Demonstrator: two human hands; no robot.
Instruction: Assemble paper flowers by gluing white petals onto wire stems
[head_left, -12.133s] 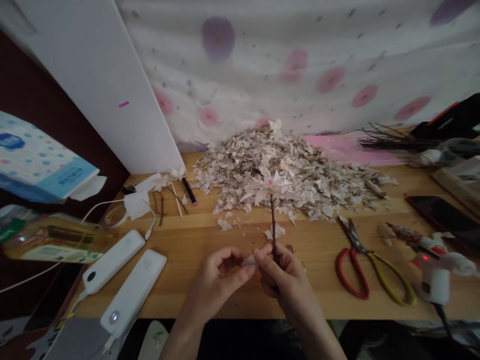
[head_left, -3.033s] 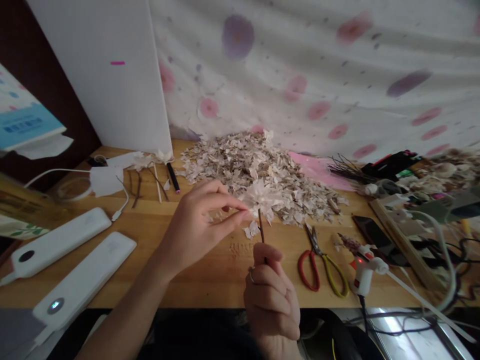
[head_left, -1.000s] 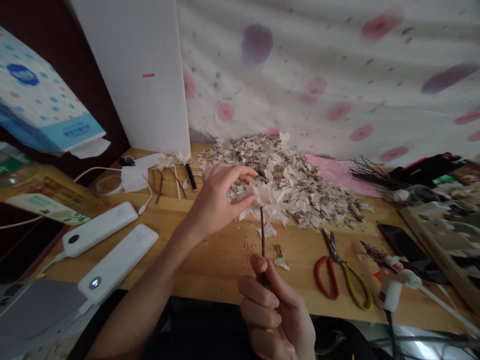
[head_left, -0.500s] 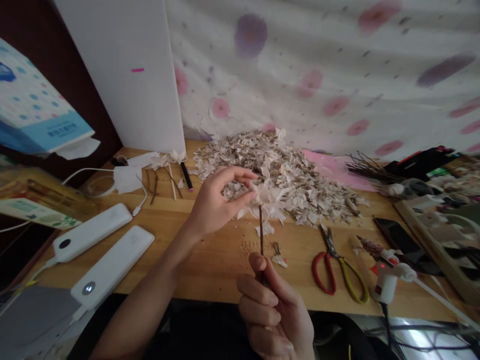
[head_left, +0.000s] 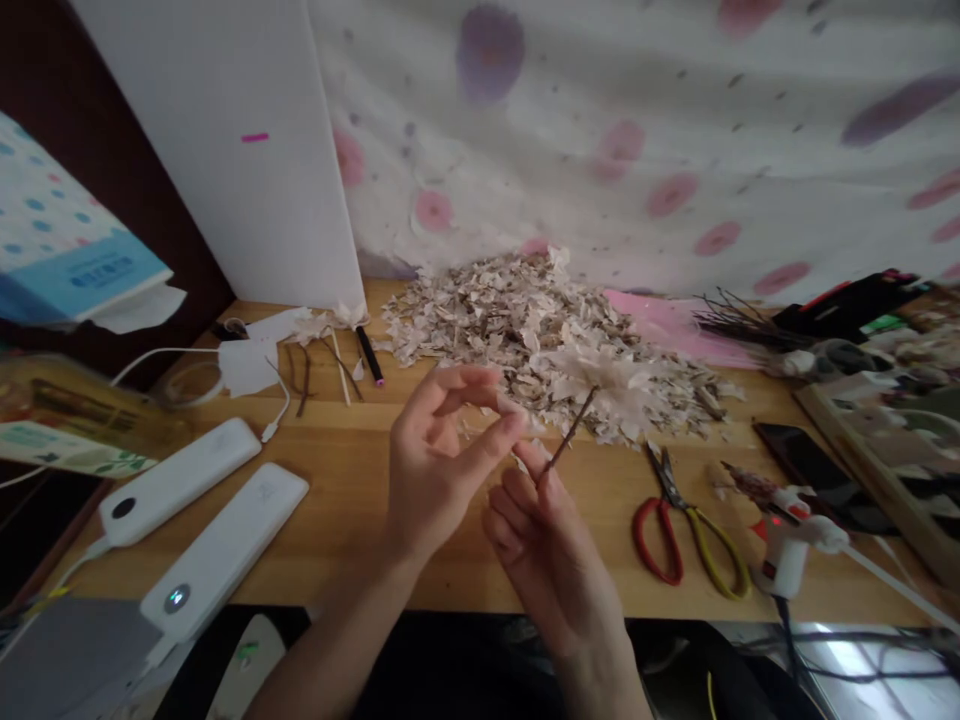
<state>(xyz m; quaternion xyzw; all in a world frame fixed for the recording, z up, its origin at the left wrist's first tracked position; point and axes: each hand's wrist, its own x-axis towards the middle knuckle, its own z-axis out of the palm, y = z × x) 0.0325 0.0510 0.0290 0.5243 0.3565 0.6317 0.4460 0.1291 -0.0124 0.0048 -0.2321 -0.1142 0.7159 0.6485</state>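
Flower: pale, many-petalled, sat tilted on a dark twig stem, raised in front of the scrap heap.
Right hand: was closed on the stem's lower part.
Left hand: stood beside it, thumb and forefinger nearly met; any petal between could not be told.
Petals fixed: a full ring, by judgement well advanced.
Petals loose: lay heaped behind; how many were wanted could not be told.
Scissors, glue gun: lay to the right, unheld.

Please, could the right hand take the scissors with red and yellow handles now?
Probably not straight away: the right hand holds a thin brown stem. Otherwise, the scissors lie on its own side, and nothing visible blocks the way.
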